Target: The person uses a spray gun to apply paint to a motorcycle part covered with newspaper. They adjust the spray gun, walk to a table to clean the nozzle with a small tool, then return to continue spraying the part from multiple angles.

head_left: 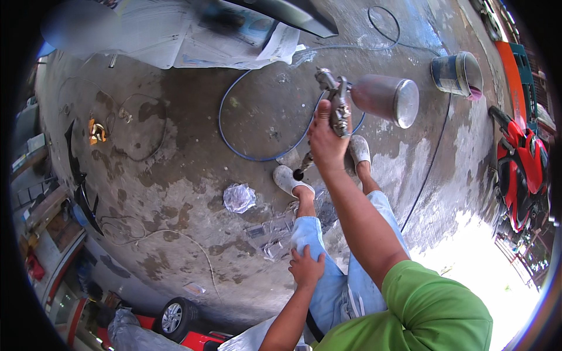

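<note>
Over wet concrete, R hand (pixel 325 142) grips spray gun (pixel 339 102); L hand (pixel 305 267) on knee.

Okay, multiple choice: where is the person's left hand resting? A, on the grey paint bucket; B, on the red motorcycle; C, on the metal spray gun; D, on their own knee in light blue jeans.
D: the left hand lies on the light blue jeans knee, while the right hand grips the metal spray gun.

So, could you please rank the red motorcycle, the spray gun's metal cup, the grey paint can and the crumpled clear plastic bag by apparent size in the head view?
1. Red motorcycle, largest.
2. Spray gun's metal cup.
3. Grey paint can, though the cup's nearness may exaggerate this.
4. Crumpled clear plastic bag, smallest.
</note>
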A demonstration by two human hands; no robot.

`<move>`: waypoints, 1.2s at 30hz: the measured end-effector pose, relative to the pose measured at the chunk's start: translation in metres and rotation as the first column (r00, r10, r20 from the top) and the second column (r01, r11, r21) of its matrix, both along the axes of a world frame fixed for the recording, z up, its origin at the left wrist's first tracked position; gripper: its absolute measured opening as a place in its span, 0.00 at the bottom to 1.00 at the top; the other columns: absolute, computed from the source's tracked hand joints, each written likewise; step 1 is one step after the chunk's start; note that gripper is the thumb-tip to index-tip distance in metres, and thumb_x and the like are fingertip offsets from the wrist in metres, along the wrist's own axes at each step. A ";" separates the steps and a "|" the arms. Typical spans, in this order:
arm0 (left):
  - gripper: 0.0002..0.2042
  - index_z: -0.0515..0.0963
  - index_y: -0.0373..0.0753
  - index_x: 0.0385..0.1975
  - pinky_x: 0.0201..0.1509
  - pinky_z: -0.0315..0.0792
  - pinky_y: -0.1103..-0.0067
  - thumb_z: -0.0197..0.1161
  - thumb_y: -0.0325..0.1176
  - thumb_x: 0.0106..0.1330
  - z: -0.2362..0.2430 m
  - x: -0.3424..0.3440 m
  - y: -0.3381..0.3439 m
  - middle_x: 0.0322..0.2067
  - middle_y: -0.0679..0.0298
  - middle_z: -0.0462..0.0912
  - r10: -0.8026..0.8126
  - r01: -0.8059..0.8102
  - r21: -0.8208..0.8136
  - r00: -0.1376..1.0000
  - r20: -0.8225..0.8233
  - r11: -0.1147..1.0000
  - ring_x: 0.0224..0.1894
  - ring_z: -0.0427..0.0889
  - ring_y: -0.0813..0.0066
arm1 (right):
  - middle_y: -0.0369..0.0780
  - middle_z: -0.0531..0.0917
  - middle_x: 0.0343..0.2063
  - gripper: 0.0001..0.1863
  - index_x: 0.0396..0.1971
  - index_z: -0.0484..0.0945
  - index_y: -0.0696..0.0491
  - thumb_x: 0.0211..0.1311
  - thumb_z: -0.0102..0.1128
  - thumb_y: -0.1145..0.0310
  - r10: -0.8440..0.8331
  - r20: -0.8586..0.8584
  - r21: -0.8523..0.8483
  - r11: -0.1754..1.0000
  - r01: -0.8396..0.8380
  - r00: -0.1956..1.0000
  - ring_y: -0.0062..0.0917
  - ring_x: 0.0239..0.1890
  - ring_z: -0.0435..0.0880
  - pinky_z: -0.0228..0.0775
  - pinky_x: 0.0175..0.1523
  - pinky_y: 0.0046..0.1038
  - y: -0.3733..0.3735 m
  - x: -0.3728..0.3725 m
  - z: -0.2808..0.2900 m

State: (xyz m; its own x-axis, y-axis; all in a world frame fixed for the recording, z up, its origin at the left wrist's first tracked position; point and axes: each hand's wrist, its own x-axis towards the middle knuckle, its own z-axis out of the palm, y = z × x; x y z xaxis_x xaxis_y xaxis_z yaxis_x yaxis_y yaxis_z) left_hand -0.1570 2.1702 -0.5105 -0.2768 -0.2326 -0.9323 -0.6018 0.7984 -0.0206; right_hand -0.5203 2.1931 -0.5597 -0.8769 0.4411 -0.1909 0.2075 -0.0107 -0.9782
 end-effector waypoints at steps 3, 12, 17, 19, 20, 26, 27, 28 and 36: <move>0.34 0.71 0.51 0.67 0.62 0.69 0.50 0.61 0.61 0.64 0.001 0.001 0.000 0.70 0.43 0.61 0.022 -0.022 -0.008 0.999 -0.029 1.000 0.60 0.75 0.38 | 0.32 0.77 0.36 0.25 0.64 0.71 0.56 0.74 0.64 0.63 0.026 -0.007 -0.100 0.995 -0.027 1.000 0.14 0.36 0.73 0.70 0.42 0.19 -0.038 -0.001 0.020; 0.32 0.73 0.51 0.64 0.62 0.69 0.49 0.62 0.61 0.62 -0.013 0.001 -0.015 0.69 0.43 0.64 0.042 -0.042 0.008 0.999 -0.022 0.999 0.60 0.75 0.37 | 0.43 0.83 0.48 0.29 0.68 0.67 0.56 0.72 0.64 0.68 0.095 -0.162 -0.036 0.994 -0.103 0.982 0.21 0.46 0.80 0.72 0.52 0.24 -0.136 -0.027 0.083; 0.34 0.70 0.52 0.68 0.62 0.68 0.48 0.62 0.59 0.63 -0.008 -0.002 -0.028 0.70 0.43 0.62 0.083 -0.083 0.055 0.997 0.001 0.995 0.61 0.74 0.36 | 0.40 0.83 0.41 0.29 0.70 0.66 0.54 0.72 0.63 0.69 0.045 -0.350 -0.011 0.999 -0.053 0.936 0.18 0.39 0.78 0.73 0.47 0.23 -0.181 -0.044 0.098; 0.34 0.69 0.52 0.69 0.62 0.69 0.47 0.62 0.58 0.64 -0.013 0.003 -0.031 0.70 0.43 0.62 0.068 -0.069 0.074 0.998 0.016 0.995 0.61 0.74 0.36 | 0.38 0.83 0.36 0.29 0.70 0.65 0.52 0.72 0.63 0.70 0.077 -0.328 -0.122 0.985 -0.123 0.941 0.17 0.36 0.77 0.72 0.45 0.22 -0.198 -0.045 0.112; 0.34 0.69 0.51 0.69 0.62 0.69 0.47 0.62 0.57 0.64 -0.013 0.003 -0.033 0.70 0.43 0.61 0.064 -0.064 0.075 0.998 -0.002 0.995 0.62 0.74 0.36 | 0.35 0.80 0.31 0.30 0.71 0.64 0.50 0.72 0.63 0.71 0.054 -0.383 -0.082 0.992 -0.092 0.922 0.16 0.32 0.74 0.70 0.40 0.21 -0.206 -0.051 0.116; 0.34 0.69 0.49 0.70 0.62 0.70 0.48 0.61 0.56 0.65 -0.017 0.010 -0.039 0.71 0.43 0.61 0.074 -0.069 0.083 0.996 -0.057 0.994 0.62 0.74 0.36 | 0.42 0.81 0.30 0.34 0.73 0.62 0.52 0.70 0.64 0.72 0.096 -0.479 -0.151 0.970 -0.190 0.872 0.20 0.27 0.74 0.69 0.34 0.23 -0.244 -0.066 0.140; 0.34 0.69 0.48 0.69 0.61 0.70 0.48 0.61 0.57 0.65 -0.016 0.010 -0.040 0.70 0.43 0.61 0.072 -0.066 0.075 0.994 -0.081 0.995 0.62 0.74 0.36 | 0.43 0.81 0.30 0.35 0.73 0.61 0.53 0.70 0.64 0.72 0.125 -0.465 -0.137 0.968 -0.210 0.876 0.22 0.27 0.74 0.70 0.34 0.23 -0.246 -0.067 0.147; 0.34 0.70 0.48 0.69 0.61 0.70 0.48 0.60 0.57 0.65 -0.015 0.010 -0.040 0.70 0.43 0.61 0.070 -0.063 0.067 0.992 -0.104 0.996 0.61 0.74 0.36 | 0.50 0.83 0.34 0.37 0.75 0.59 0.51 0.68 0.65 0.72 0.163 -0.468 -0.063 0.974 -0.217 0.869 0.34 0.29 0.81 0.74 0.38 0.29 -0.247 -0.071 0.149; 0.33 0.72 0.50 0.66 0.63 0.66 0.46 0.59 0.60 0.65 -0.010 -0.013 -0.044 0.69 0.44 0.64 0.101 -0.100 0.023 0.994 -0.034 0.995 0.61 0.74 0.36 | 0.56 0.83 0.46 0.38 0.73 0.60 0.49 0.65 0.66 0.72 0.296 -0.476 0.142 0.955 -0.260 0.828 0.54 0.45 0.84 0.76 0.47 0.44 -0.256 -0.083 0.143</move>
State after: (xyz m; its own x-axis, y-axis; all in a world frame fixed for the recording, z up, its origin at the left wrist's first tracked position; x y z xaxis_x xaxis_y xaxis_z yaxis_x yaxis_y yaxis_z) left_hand -0.1700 2.1257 -0.5208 -0.2858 -0.2409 -0.9275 -0.6791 0.7338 0.0186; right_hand -0.6036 1.9367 -0.4167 -0.9357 0.1609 0.3139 -0.3108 0.0451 -0.9494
